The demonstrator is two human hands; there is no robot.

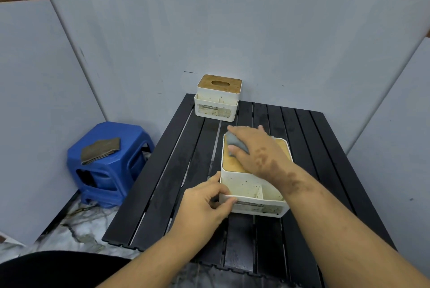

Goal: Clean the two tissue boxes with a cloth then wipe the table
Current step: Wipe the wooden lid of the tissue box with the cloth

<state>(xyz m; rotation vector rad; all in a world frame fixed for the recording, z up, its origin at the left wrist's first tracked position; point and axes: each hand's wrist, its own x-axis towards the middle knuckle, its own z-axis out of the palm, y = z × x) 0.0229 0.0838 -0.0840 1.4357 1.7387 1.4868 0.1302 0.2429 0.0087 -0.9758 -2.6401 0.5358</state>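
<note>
A white tissue box with a wooden lid (246,187) stands in the middle of the black slatted table (176,171). My right hand (256,150) holds a grey cloth (235,142) pressed on that lid. My left hand (207,201) grips the box's front left corner, thumb on the rim. A second, similar tissue box (217,99) stands at the table's far edge, against the wall, with nothing touching it. Both boxes are speckled with dirt.
A blue plastic stool (109,166) stands on the floor left of the table, with a folded brownish cloth (100,150) on its seat. Grey walls close in behind and on both sides. The floor at lower left is marbled.
</note>
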